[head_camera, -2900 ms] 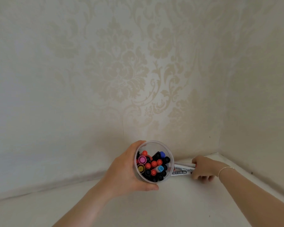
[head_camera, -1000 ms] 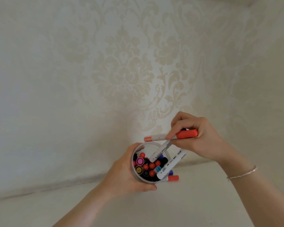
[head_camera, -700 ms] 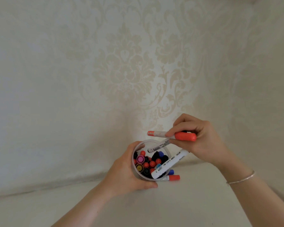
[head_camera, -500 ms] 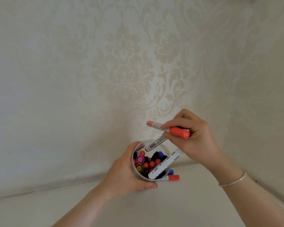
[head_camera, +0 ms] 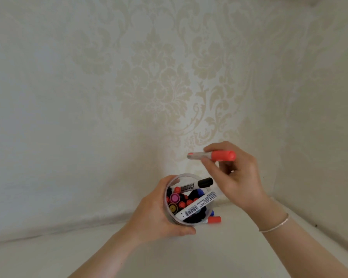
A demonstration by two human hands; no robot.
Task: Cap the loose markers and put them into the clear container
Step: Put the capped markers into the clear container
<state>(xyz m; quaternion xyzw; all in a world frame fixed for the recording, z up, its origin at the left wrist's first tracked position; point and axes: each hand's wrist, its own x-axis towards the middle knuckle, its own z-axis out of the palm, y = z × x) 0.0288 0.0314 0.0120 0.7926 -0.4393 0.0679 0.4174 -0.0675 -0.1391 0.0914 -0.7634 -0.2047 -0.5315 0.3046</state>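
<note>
**Red marker pinched above the container, two more lying across its rim**

Right hand [head_camera: 237,177]: fingers [head_camera: 209,162] curled, pinching a red-capped marker [head_camera: 213,155] held roughly level, red cap pointing right, pale barrel poking out left past the fingertips. Slightly blurred at the barrel end. Thin bracelet [head_camera: 275,226] on the wrist below.

Just below and left of those fingers, apart from them: clear container [head_camera: 170,185], round, open top facing up. Left hand [head_camera: 159,213] wrapped around its left and near side, fingers and thumb curled round the wall, gripping it.

Across the open top, in the way of anything going in: a black-capped marker [head_camera: 197,184] resting slantwise on the far rim, cap jutting out to the right; a white marker with a barcode [head_camera: 195,207] lying diagonally over the near half, upper end pointing toward the right hand.

Inside, standing packed on end: capped markers [head_camera: 181,199], caps red, pink, yellow, blue and black.

Right of the left hand's thumb, low beside the container: another red cap [head_camera: 214,219] and a bit of blue, seen close against the wall; inside or outside, cannot tell.

Beneath both hands: a pale surface [head_camera: 219,255]. Behind: cream damask wallpaper [head_camera: 155,87].
</note>
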